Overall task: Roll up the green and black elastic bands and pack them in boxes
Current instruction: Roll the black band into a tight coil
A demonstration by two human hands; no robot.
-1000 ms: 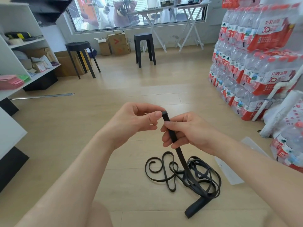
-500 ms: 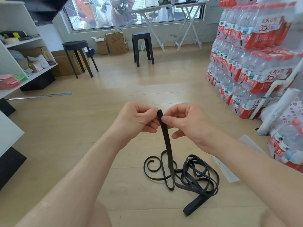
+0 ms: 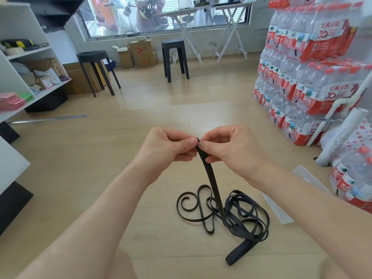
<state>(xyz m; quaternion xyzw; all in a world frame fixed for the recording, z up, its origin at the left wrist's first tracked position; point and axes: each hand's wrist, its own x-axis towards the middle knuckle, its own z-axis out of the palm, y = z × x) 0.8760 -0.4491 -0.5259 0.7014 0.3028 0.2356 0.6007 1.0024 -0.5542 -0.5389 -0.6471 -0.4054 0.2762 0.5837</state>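
Black elastic band is hanging from our hands in the middle of the view. Its upper end is peeking out between the thumb tips while the rest is trailing down to a loose tangle on the floor. Our left hand and right hand are both pinching that end, fingers curled, knuckles nearly touching. We are holding it this high, we judge, so that the first tight turn can be started at the tip while the slack feeds up freely from below. The raised stretch is running nearly upright, its long axis going from the pinch at 12 o'clock down toward 6, leaning a little to 5, flat face turned toward us. On the floor the loops are spreading toward 3 o'clock, a curled tail is lying at 9, and a wider folded part is pointing to 6. A pale flat sheet is lying just beside the tangle at 3 o'clock; we cannot tell whether it is a box. We are seeing no green band.
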